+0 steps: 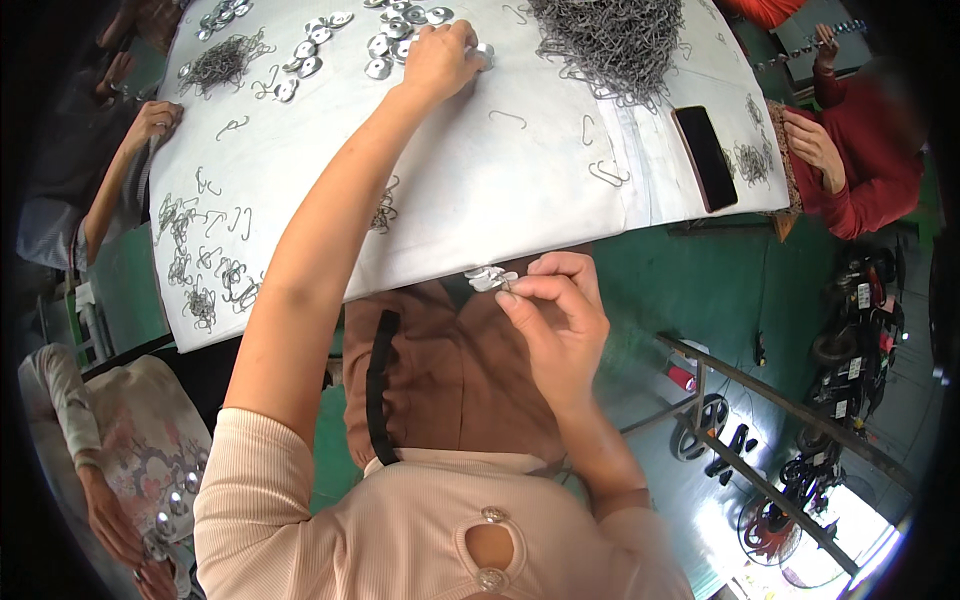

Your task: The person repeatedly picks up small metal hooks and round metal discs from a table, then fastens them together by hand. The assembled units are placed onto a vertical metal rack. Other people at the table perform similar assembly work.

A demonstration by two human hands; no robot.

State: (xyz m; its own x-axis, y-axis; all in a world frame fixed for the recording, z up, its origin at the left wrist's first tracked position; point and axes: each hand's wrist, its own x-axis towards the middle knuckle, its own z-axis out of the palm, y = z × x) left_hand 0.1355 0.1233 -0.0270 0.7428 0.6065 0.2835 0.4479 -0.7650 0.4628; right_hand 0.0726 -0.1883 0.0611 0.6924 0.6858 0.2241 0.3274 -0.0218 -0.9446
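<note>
The left hand (440, 58) reaches far across the white counter (520, 190) and closes its fingers on 1 of the small round metal discs (395, 30) scattered there, its grip clenched over a disc at the edge of that cluster. The right hand (555, 310) sits near the counter's front edge, pinching a short stack of the same discs (490, 278) between thumb and fingertips, held just off the counter over the lap. These discs look light, stiff and smooth, so they would likely slip against each other; pinching them by the rim, or flat between thumb and forefinger, seems the surest hold. The bent wire hooks (610, 40) heaped beyond look springy and prone to tangling, best lifted singly by the shank. How many discs the right hand holds cannot be counted, and whether a hook is threaded through them is too small to tell. The left hand's fingertips hide what they cover. A dark phone (705, 157) lies at the counter's right side, and other people's hands (815, 140) work at the edges, partly cut off.
</note>
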